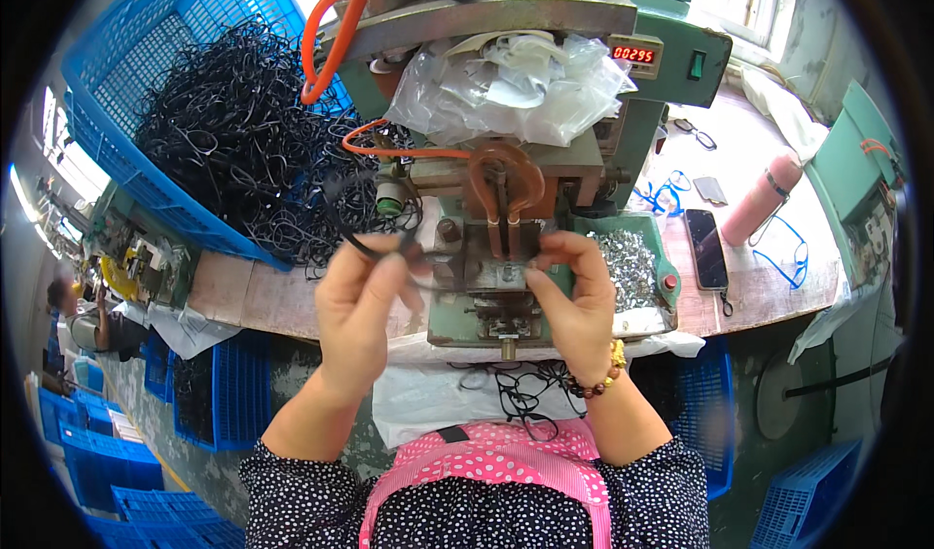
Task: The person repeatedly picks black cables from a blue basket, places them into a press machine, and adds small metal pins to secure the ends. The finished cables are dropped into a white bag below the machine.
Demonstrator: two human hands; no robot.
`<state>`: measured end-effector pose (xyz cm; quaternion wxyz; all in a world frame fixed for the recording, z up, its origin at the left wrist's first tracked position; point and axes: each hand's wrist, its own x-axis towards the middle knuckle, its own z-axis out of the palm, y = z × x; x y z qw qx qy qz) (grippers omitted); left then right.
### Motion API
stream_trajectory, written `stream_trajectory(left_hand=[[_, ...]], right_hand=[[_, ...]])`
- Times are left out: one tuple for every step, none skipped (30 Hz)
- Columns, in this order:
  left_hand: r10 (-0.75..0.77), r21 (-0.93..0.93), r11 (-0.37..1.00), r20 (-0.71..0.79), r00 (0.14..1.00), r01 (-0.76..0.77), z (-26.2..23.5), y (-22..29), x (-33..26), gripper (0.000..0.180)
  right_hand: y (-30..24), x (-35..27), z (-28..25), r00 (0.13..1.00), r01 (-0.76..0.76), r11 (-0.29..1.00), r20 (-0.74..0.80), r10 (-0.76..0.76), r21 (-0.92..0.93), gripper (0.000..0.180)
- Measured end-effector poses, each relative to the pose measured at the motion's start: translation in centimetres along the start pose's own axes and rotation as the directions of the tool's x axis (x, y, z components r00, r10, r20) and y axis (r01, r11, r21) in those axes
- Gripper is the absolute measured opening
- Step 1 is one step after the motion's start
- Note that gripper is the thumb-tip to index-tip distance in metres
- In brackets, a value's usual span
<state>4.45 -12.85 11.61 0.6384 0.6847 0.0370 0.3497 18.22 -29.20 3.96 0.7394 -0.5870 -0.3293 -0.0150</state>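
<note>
My left hand (358, 306) is closed in a pinch on a black glasses frame (341, 220), smeared by motion, left of the machine's work spot. My right hand (576, 301) has thumb and forefinger drawn together at the right of that spot; what lies between them is too small to make out. Between my hands stands a green bench press (545, 175) with two copper-coloured prongs (503, 238) pointing down at a small metal fixture (501, 275). Right of the fixture, a green tray (664, 262) holds many small silver metal parts (628, 267).
A big blue crate (180, 194) at left spills tangled black frames (229, 141) onto the bench. At right lie a phone (705, 247), a pink bottle (762, 199) and blue glasses frames (793, 267). Black frames (525, 398) rest on white cloth before my lap. A person (92, 320) is far left.
</note>
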Motion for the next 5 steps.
stream_trajectory(left_hand=[[0.049, 0.006, 0.999, -0.071, 0.996, -0.048, 0.0, -0.1, 0.7, 0.021], [0.066, -0.009, 0.998, -0.068, 0.996, -0.066, 0.0, -0.2, 1.2, 0.021], [0.083, -0.028, 0.996, -0.077, 0.994, -0.085, 0.0, -0.4, 2.1, 0.021], [0.084, -0.054, 0.994, -0.096, 0.992, -0.09, 0.1, -0.7, 2.6, 0.022], [0.081, -0.051, 0.995, -0.085, 0.993, -0.086, 0.1, -0.9, 2.6, 0.022]], right_hand=[[0.0, 0.1, 0.6, 1.0, -0.025, 0.999, 0.008, 0.025, 0.035, 0.039], [-0.1, 0.1, 1.1, 0.999, -0.051, 0.996, 0.014, 0.05, 0.07, 0.041], [0.0, 0.5, 1.5, 0.997, -0.072, 0.993, 0.014, 0.071, 0.094, 0.042], [-0.1, 0.6, 1.6, 0.993, -0.116, 0.985, 0.042, 0.112, 0.13, 0.048], [-0.1, 0.6, 1.8, 0.993, -0.113, 0.981, 0.049, 0.106, 0.159, 0.051]])
